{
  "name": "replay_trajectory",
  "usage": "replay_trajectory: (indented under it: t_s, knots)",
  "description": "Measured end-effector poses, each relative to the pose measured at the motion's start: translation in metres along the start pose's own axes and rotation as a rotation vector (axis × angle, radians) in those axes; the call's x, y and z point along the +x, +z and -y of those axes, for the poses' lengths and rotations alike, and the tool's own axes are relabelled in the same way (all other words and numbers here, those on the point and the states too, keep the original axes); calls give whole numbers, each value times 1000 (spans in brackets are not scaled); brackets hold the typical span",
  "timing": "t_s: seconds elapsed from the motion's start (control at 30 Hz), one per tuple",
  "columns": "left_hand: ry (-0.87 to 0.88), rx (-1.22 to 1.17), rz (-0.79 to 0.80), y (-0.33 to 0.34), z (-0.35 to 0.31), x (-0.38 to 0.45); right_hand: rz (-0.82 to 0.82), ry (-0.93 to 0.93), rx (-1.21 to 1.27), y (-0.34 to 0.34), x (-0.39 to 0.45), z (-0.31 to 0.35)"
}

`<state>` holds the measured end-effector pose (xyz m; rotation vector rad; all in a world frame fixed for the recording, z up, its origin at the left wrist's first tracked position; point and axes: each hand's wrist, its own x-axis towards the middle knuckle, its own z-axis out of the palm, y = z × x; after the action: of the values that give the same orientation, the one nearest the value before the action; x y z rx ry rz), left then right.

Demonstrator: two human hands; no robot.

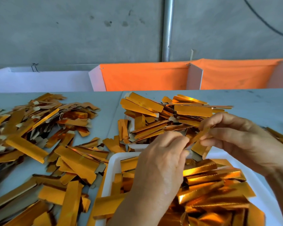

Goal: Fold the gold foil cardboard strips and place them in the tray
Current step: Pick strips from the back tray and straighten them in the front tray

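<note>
Two hands, my left hand (pixel 162 154) and right hand (pixel 235 136), pinch one gold strip (pixel 198 137) by its ends, probably creasing it, above the white tray (pixel 112 170) at 6 o'clock.

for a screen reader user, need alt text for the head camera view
Two hands, left hand and right hand, pinch one gold foil strip between them above a white tray of folded strips. Loose strips cover the grey table; orange cloth hangs behind.
</note>
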<state>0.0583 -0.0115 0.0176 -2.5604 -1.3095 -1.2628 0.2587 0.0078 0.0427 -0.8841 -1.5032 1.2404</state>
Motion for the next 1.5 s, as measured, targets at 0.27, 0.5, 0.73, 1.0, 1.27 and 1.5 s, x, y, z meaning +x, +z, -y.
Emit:
replay_trajectory:
  t_s: [0.27, 0.5, 0.73, 1.0, 1.27, 1.5]
  knots:
    - [-389, -528, 218, -7, 11, -4, 14, -95, 39, 1, -2, 1]
    - [-435, -681, 348, -14, 13, -2, 43, -138, -22, -4, 0, -6]
    - [-635, -870, 384, -13, 15, -3, 108, -163, -38, -4, 1, -6]
    - [-705, -889, 333, -16, 13, -2, 154, -80, 48, -2, -2, -2]
    - [-731, -896, 236, -17, 13, -1, 65, -9, 129, 1, -1, 2]
    - [-728, -887, 230, -17, 14, -3, 96, 6, 105, 7, 1, 1]
